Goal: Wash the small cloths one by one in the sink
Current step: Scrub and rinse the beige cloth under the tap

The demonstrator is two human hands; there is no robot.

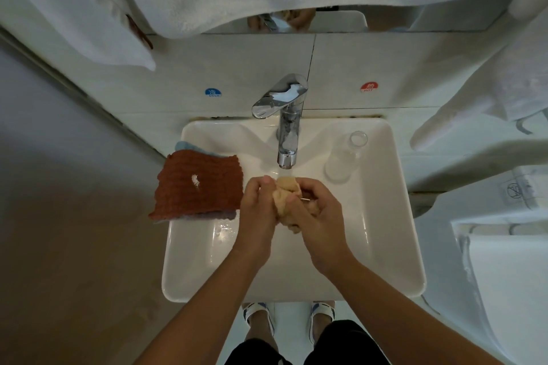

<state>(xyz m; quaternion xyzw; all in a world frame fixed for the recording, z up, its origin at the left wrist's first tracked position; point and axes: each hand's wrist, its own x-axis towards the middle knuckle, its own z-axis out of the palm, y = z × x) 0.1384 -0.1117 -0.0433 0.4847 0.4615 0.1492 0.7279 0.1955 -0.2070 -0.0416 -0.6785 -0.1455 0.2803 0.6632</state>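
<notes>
Below the faucet, over the sink: beige cloth.
Grip: left hand and right hand both curled around the cloth.
Technique: knead evenly, keeping it inside the basin.
Waiting: rust-brown cloth on left rim.

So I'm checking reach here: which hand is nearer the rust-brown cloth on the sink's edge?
Left. The left hand is right beside the rust-brown cloth; the right hand is further away, past the beige cloth both grip.

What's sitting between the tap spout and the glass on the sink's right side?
Nothing; in the head view only bare white sink lies between the tap and the empty glass.
</notes>
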